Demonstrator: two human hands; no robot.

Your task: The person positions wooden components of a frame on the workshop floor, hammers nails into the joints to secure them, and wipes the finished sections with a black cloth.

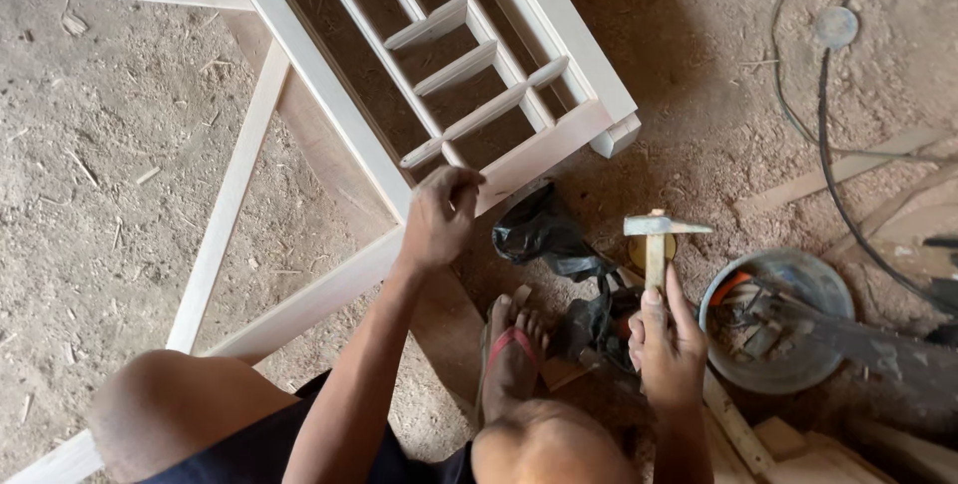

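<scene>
The ground is bare packed dirt strewn with sawdust, chips and splinters, sunlit in the upper left of the frame and shaded toward the upper right.

A pale wooden frame [329, 75] with slanted louvre slats lies across the upper middle, its corner ending just right of centre. It rests on long pale battens [228, 205] that cross the left half of the frame. A crumpled black plastic bag [544, 235] sits just below that corner. At lower right stands a round grey bowl [778, 319] full of scraps and small tools, with offcuts of wood around it. Dark cables [833, 175] loop down the right side. The person's foot in a red-strapped sandal [511, 354] rests at lower centre, between the 2 hands.

The left hand [439, 217] sits at the frame's lower rail near the corner, fingers curled and pinched together on the wood; what they pinch is too small to tell.

The right hand [667, 344] is wrapped around the wooden handle of a hammer [659, 240], right of centre. The handle's long axis runs nearly vertical in the frame, head uppermost, and the metal head lies crosswise, left to right.
</scene>
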